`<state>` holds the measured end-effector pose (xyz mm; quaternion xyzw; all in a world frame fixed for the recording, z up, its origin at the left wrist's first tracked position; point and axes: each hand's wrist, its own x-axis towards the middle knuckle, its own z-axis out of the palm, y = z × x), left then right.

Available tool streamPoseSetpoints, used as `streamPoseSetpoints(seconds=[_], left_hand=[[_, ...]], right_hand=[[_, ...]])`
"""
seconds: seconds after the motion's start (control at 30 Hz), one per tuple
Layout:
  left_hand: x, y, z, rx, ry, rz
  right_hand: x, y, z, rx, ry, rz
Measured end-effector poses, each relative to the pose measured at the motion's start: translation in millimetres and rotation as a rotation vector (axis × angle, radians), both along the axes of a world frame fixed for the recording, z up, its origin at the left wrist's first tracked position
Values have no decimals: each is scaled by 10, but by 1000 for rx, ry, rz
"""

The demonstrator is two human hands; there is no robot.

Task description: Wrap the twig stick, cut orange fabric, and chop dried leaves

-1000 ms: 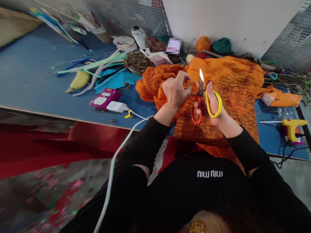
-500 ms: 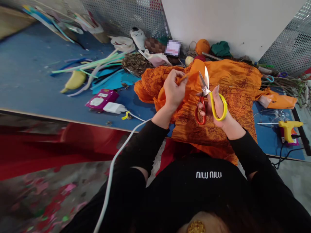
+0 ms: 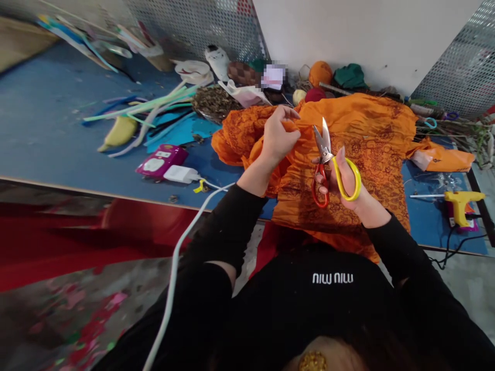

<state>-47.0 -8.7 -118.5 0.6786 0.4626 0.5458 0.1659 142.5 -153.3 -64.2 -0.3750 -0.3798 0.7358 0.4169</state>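
A large orange patterned cloth (image 3: 359, 154) lies crumpled and spread over the blue table. My left hand (image 3: 279, 135) is at its upper left part, with fingers and thumb curled around the edge of the cloth; the exact pinch is partly hidden. Scissors (image 3: 325, 154) with one red and one yellow handle are held by my right hand (image 3: 345, 180), thumb and fingers through the loops. Their blades stand apart, pointing away from me above the cloth, to the right of my left hand.
On the blue table (image 3: 42, 139) lie pipe cleaners (image 3: 154, 105), a yellow banana-shaped item (image 3: 119, 132), a purple packet (image 3: 160, 159) and a white plug (image 3: 181, 173), its cable crossing my left arm. At right lies a yellow glue gun (image 3: 462, 206). Yarn balls (image 3: 320, 73) line the back.
The scissors and my right hand have come slightly down toward me, blades a little closer together. My left hand has shifted slightly, its fingers curling differently at the cloth.
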Motion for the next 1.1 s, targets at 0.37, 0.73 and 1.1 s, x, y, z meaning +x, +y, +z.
streamPoseSetpoints(seconds=[0.37, 0.73, 1.1], left_hand=[[105, -193, 99, 119, 179, 84], [208, -362, 130, 58, 231, 40], [205, -263, 110, 5, 263, 196]], right_hand=[[-69, 18, 5, 43, -39, 15], [-208, 262, 28, 63, -57, -128], [-163, 327, -22, 37, -132, -160]])
